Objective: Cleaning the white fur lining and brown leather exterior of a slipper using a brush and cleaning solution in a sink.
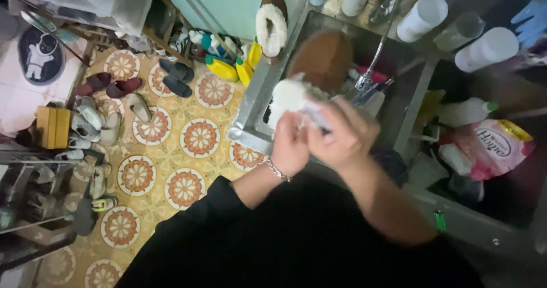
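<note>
Over steel sink (250, 129), both hands' fingers clamp white fluffy slipper (286, 97), lengthwise pointing away.

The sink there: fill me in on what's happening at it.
A person stands at a steel sink, both hands over its near edge. The left hand grips a white fluffy slipper; the right hand holds a slim white tool against it, too blurred to identify. A matching brown slipper rests on the sink's far corner, and shoes lie on the patterned floor.
</note>
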